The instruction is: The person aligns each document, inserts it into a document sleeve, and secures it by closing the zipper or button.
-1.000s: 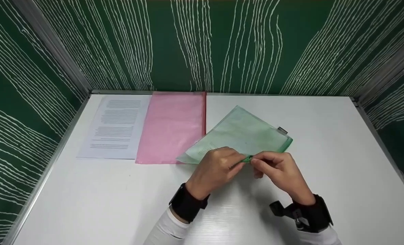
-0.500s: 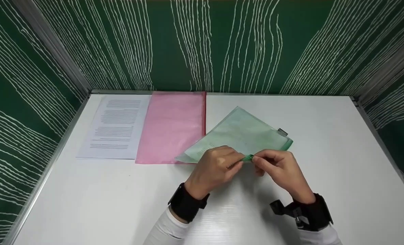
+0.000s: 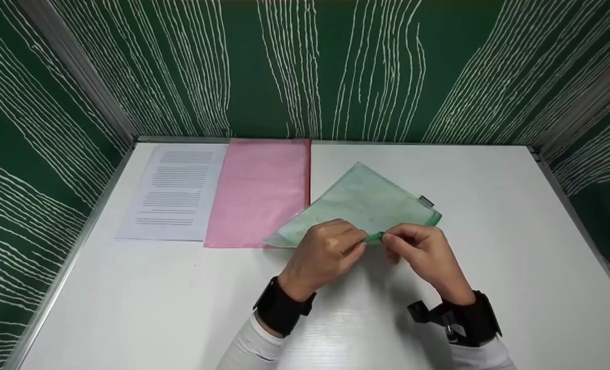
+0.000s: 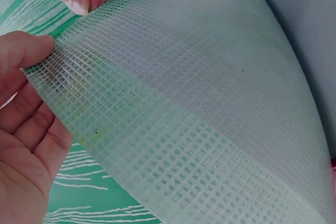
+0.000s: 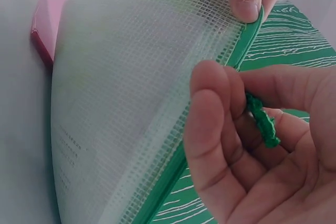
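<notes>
Both hands grip the green mesh pouch (image 3: pixel 371 203) along its near edge, above the white table (image 3: pixel 515 241).
The left hand (image 3: pixel 328 252) pinches it near one corner, thumb on top; close by, the right hand (image 3: pixel 425 254) pinches the green zip edge, a crinkled green pull (image 5: pixel 264 121) hanging among its curled fingers. Printed lines show faintly through the mesh, and a small dark tab (image 3: pixel 426 201) sticks out at the far right side. The pouch's left corner overlaps the pink folder (image 3: pixel 256 190), which lies just beside the printed sheets (image 3: pixel 173 190) over on the left.
</notes>
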The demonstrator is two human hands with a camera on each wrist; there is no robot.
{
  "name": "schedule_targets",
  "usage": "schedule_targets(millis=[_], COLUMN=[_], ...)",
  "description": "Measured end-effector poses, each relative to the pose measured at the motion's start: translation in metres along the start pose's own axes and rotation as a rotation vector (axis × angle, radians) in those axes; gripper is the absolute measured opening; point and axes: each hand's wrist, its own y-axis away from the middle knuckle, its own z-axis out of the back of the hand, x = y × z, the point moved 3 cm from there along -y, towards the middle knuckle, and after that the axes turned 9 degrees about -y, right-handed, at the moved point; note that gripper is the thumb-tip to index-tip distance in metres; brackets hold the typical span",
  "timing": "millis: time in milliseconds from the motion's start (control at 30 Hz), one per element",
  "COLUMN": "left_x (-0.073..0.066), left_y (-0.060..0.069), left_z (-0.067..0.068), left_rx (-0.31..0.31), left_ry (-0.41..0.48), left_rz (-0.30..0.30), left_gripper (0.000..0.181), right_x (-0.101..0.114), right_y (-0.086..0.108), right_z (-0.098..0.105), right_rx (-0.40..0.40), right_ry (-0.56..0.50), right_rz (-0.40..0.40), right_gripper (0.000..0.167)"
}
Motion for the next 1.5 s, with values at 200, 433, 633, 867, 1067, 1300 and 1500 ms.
schedule_targets(millis=[200, 433, 633, 867, 1067, 1300, 1500], left_x=[-0.001, -0.001, -0.001, 0.001, 0.001, 0.0, 0.001], left_y=[0.001, 0.001, 0.001, 0.0, 0.0, 0.001, 0.001], left_z=[-0.005, -0.004, -0.001, 0.004, 0.003, 0.002, 0.003], left_rx=[0.058, 0.016, 0.003, -0.01, -0.004, -0.003, -0.014], left_ry=[-0.004, 0.023, 0.007, 0.0, 0.015, 0.005, -0.013], left_rz=[0.039, 0.046, 0.035, 0.034, 0.04, 0.038, 0.013], left_gripper=[0.007, 0.006, 0.008, 0.005, 0.005, 0.005, 0.006], right_x=[0.004, 0.005, 0.003, -0.003, -0.002, -0.003, 0.013], right_y=[0.0, 0.0, 0.0, -0.002, -0.001, -0.001, -0.001], right_z=[0.0, 0.001, 0.003, 0.01, 0.01, 0.009, 0.006], right_rx=[0.059, 0.075, 0.086, -0.036, -0.057, -0.072, -0.105], right_ry=[0.02, 0.03, 0.062, 0.061, 0.058, 0.089, 0.149], right_rz=[0.042, 0.067, 0.09, -0.025, -0.035, -0.019, -0.038], right_gripper=[0.013, 0.012, 0.012, 0.011, 0.011, 0.012, 0.009])
